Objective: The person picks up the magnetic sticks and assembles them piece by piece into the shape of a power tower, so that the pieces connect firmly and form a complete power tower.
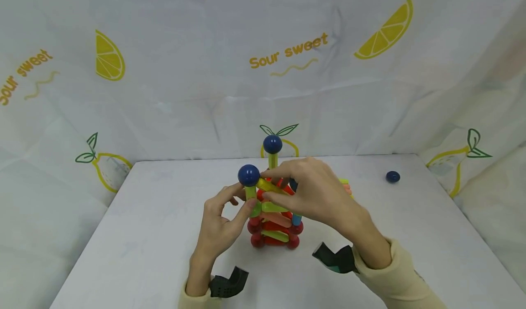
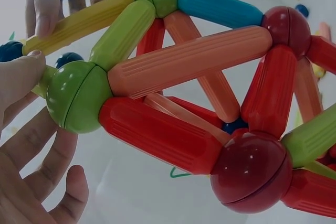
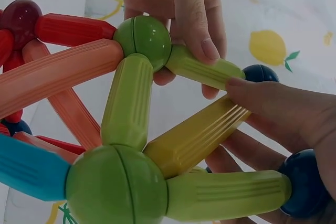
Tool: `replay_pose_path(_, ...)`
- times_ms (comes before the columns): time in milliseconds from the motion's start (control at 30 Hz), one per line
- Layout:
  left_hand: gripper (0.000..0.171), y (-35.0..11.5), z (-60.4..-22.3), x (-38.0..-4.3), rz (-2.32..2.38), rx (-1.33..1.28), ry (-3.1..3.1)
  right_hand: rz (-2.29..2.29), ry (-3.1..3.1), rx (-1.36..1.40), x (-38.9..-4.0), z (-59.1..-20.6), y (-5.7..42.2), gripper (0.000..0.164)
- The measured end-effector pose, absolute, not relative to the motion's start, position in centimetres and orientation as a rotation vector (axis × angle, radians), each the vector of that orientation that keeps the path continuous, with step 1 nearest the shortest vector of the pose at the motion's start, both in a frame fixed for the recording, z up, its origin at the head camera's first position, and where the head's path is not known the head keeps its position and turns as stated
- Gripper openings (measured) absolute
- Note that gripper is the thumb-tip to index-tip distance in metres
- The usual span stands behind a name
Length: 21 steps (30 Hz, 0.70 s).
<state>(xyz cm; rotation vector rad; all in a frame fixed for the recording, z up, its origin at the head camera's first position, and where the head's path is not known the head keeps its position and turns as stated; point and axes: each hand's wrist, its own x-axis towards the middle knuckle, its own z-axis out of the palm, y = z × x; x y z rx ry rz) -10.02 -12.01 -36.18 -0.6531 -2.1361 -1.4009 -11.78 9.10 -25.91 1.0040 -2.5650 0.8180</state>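
Note:
A tower of magnetic rods and balls stands on the table, with dark red balls [image 1: 293, 241] low down and green balls [image 2: 80, 97] higher up. My left hand [image 1: 222, 220] pinches an upright light green rod [image 3: 202, 67] topped by a blue ball [image 1: 248, 175]. Between the thumb and fingers of my right hand [image 1: 318, 190] is a yellow rod [image 3: 197, 137], slanting from a green ball up to that blue ball. Another blue ball [image 1: 272, 144] tops a rod at the back. My right hand partly hides a further blue ball [image 1: 293, 184].
A dark blue round piece [image 1: 392, 177] lies at the back right of the white table [image 1: 135, 236]. Several loose rods [image 1: 346, 186] show behind my right hand. A white curtain [image 1: 185, 94] with lemon prints hangs behind the table.

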Motion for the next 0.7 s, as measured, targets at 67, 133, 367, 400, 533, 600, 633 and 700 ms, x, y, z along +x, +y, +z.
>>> replay_pose_path(67, 0.038, -12.0, -36.2, -10.0, -1.403, -0.651, -2.139, 0.853, -2.562, 1.011, -11.7, -25.9, 9.3, 0.041)
replay_pose_path(133, 0.039, -12.0, -36.2, -10.0, -1.402, -0.645, -2.148, 0.92, -2.56, 1.011, -11.6, -25.8, 9.6, 0.051)
replay_pose_path(367, 0.041, -12.2, -36.1, -10.0, -1.398, -0.634, -2.203, 1.222, -2.604, 0.944, -11.0, -26.7, 12.8, 0.09)
replay_pose_path(400, 0.042, -12.3, -36.1, -10.0, -1.397, -0.637, -2.217, 1.243, -2.628, 0.925, -10.9, -27.2, 13.5, 0.093)
replay_pose_path(533, 0.046, -12.9, -36.0, -9.9, -1.373, -0.66, -2.289, 1.292, -2.718, 0.912, -11.0, -29.6, 15.4, 0.071)
replay_pose_path(600, 0.045, -13.2, -36.0, -9.9, -1.364, -0.663, -2.323, 1.339, -2.712, 0.941, -11.1, -30.8, 15.6, 0.047)
replay_pose_path(633, 0.044, -13.4, -36.0, -9.8, -1.362, -0.659, -2.334, 1.36, -2.692, 0.952, -11.2, -31.3, 15.6, 0.036)
replay_pose_path(700, 0.041, -13.6, -36.0, -9.8, -1.38, -0.645, -2.34, 1.393, -2.64, 0.95, -11.1, -32.1, 15.3, 0.024)
